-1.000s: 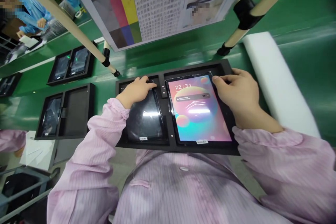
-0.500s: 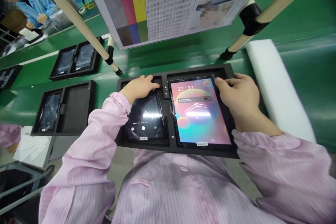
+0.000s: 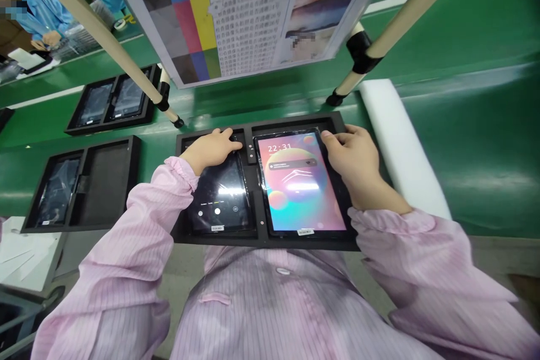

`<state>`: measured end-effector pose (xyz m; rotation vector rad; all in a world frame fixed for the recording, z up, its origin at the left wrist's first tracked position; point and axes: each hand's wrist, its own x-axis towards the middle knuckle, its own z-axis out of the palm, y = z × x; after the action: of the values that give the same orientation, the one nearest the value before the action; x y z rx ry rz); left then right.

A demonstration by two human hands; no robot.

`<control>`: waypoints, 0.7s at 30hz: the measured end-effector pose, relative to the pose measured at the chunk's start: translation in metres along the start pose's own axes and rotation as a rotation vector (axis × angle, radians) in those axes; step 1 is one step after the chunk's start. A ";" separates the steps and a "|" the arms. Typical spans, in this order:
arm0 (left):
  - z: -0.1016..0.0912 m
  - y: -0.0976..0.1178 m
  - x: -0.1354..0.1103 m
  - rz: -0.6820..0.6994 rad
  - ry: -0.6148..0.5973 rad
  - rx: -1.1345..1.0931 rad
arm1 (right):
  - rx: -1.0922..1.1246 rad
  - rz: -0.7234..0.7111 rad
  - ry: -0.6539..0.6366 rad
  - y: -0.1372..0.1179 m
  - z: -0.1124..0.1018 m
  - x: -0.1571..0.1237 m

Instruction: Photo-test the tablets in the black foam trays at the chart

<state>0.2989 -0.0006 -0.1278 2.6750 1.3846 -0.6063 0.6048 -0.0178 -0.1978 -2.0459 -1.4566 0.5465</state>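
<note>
A black two-slot tray [image 3: 261, 238] lies on the green belt in front of me. Its left slot holds a dark tablet [image 3: 219, 199] showing small white icons. The right slot holds a tablet [image 3: 300, 194] with a colourful lock screen reading 22:31. My left hand [image 3: 210, 149] lies over the top edge of the left tablet, fingers together and curled over it. My right hand [image 3: 353, 158] grips the top right corner of the right tablet, thumb on the corner and fingers round the edge.
Two more black trays [image 3: 105, 185] [image 3: 113, 102] with tablets lie to the left on the green belt [image 3: 464, 140]. A white foam roll [image 3: 400, 152] lies right of my tray. A colour test chart [image 3: 236, 11] hangs above on slanted poles [image 3: 109, 39]. Other people work at far left.
The left tablet's screen went from blank to showing white icons. Both hands stayed on the tablets' top edges. The view shifted slightly.
</note>
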 end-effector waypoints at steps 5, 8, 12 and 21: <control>0.002 0.000 -0.001 -0.008 0.020 -0.028 | 0.000 0.004 -0.005 -0.002 -0.002 0.000; 0.003 0.002 -0.002 -0.014 0.037 -0.055 | 0.002 0.004 -0.002 0.001 -0.001 0.001; 0.006 0.004 0.000 -0.017 0.080 -0.118 | 0.017 -0.009 0.005 0.005 0.002 0.004; 0.032 -0.029 -0.054 -0.151 0.214 -0.293 | 0.084 -0.231 -0.038 0.015 -0.014 -0.020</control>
<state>0.2382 -0.0326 -0.1340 2.4725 1.5969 -0.1120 0.6181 -0.0432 -0.1973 -1.7817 -1.6373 0.5428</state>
